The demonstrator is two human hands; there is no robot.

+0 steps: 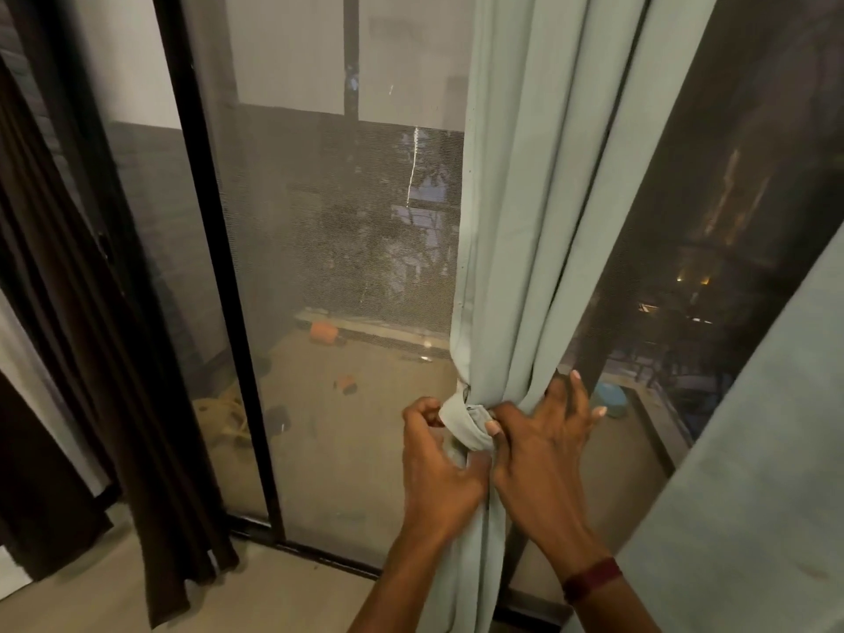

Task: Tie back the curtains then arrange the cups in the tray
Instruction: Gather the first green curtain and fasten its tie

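A pale green curtain (539, 221) hangs in front of a mesh sliding door and is gathered into a narrow bundle at waist height. A tie-back band (468, 424) of the same cloth wraps round the bundle. My left hand (438, 454) pinches the band's left end with curled fingers. My right hand (543, 440) holds the gathered curtain from the right, thumb pressed on the band and fingers spread round the folds. No cups or tray are in view.
A dark brown curtain (91, 358) hangs at the left beside the black door frame (214, 267). A second pale green curtain panel (753, 472) fills the lower right. Beyond the mesh lies a balcony floor with small orange pots (324, 332).
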